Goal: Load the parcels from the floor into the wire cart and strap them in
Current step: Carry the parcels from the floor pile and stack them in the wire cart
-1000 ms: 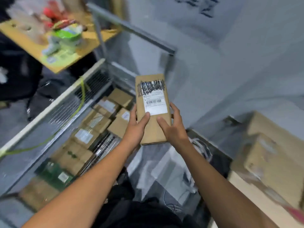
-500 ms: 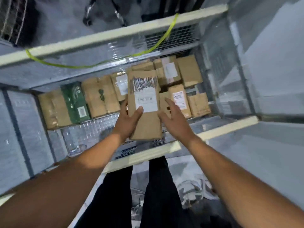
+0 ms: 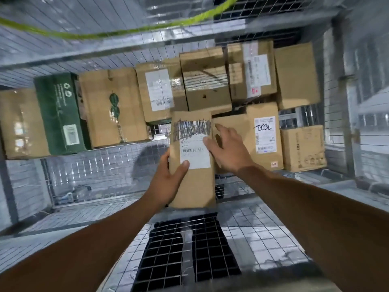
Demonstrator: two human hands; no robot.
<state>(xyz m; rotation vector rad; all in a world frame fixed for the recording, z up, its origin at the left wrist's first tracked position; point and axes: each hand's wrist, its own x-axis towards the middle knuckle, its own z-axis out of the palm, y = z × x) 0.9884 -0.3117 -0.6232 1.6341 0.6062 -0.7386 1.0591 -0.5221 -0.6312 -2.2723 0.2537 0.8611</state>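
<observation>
Head view. The left hand is gripping the flat parcel at its near-left edge, thumb lying on the white label. The right hand is spreading wide just right of it; blur leaves it unclear whether its thumb is touching. The parcel's long axis is running near to far, its far end pointing at the stacked parcels. Bare mesh of the wire cart is lying below and left, with a green strap hanging across the far side.
</observation>
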